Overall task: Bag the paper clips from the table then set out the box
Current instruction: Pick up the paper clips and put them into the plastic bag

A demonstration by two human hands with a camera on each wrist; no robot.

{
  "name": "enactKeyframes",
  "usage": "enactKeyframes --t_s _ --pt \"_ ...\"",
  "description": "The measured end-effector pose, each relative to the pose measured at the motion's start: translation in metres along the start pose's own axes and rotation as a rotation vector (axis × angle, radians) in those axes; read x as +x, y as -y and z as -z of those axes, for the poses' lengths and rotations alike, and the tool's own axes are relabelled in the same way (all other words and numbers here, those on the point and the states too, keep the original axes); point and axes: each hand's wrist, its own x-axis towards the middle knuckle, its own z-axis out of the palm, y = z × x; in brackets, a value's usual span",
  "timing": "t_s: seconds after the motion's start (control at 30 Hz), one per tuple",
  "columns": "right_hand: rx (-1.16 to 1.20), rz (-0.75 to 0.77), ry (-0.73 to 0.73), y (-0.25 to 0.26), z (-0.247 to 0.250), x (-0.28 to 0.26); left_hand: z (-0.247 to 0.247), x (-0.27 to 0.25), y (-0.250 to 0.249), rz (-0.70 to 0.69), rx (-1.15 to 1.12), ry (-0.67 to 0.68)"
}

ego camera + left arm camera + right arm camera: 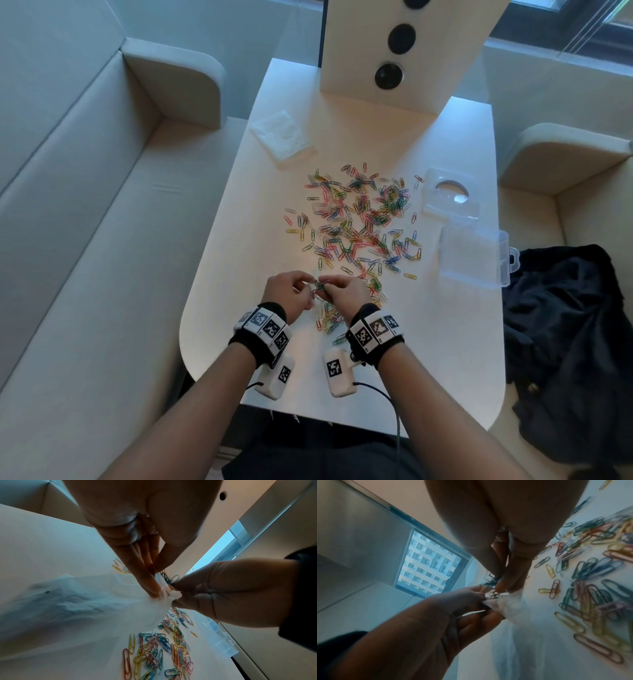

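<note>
From the head view the bag is nearly invisible between the hands; the wrist views show thin, crinkled, translucent plastic. The left hand pinches its bunched mouth. The right hand pinches a small clump of paper clips at that mouth. Loose paper clips, coloured bent wire, lie scattered mid-table, some hidden beneath the right wrist. The clear plastic box sits at the right edge of the table, its flat lid just beyond. Folded clear bags lie far left.
</note>
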Motion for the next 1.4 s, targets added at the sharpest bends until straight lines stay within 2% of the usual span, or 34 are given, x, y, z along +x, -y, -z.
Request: enactKeyframes --t_s 0.13,0.3,0.4,0.43,0.5,0.57,0.6,0.67,0.73,0.77,0.83,0.93,1.13,1.27,1.4 --pt "-0.285 -0.054 0.013 0.01 -0.001 0.005 0.003 -0.001 -0.001 -0.036 0.012 0.033" --pt "-0.816 0.141 -0.002 0.026 -0.009 -0.005 0.006 -0.002 -0.009 -0.052 0.023 0.054" --pt "-1.085 0.113 0.131 0.033 -0.012 -0.011 0.008 -0.002 -0.008 -0.045 0.033 0.073" --pt "-1.065 0.114 0.17 0.036 -0.009 -0.01 0.008 -0.002 -0.007 -0.039 0.029 0.066" --pt "-0.856 0.135 0.174 0.042 0.009 -0.008 0.012 -0.001 -0.004 -0.029 0.021 0.029" --pt "-0.683 0.155 0.032 0.04 0.038 -0.002 0.018 0.0 -0.001 -0.019 0.018 0.0" --pt "-0.701 0.142 -0.067 0.036 0.054 0.002 0.022 0.001 0.001 -0.011 0.014 -0.01" --pt "-0.911 -0.033 -0.194 0.015 0.079 0.01 0.029 0.003 0.005 0.007 0.001 -0.025" --pt "-1.014 -0.22 -0.195 -0.009 0.088 0.011 0.033 0.005 0.007 0.017 -0.007 -0.04" --pt "-0.996 -0.239 -0.192 -0.021 0.087 0.01 0.034 0.005 0.008 0.02 -0.011 -0.045" --pt "-0.948 -0.142 -0.221 -0.039 0.08 0.007 0.034 0.004 0.008 0.025 -0.025 -0.052" --pt "-1.02 0.045 -0.249 -0.052 0.061 0.011 0.031 0.001 0.007 0.025 -0.029 -0.042" --pt "-1.181 0.242 -0.214 -0.047 0.038 0.021 0.024 -0.006 0.006 0.044 -0.013 -0.02" --pt "-1.069 0.413 -0.221 -0.042 0.048 0.022 0.02 -0.007 0.01 0.049 0.015 0.0" --pt "-0.845 0.381 -0.239 -0.037 0.067 0.025 0.014 -0.007 0.011 0.05 0.031 0.014"
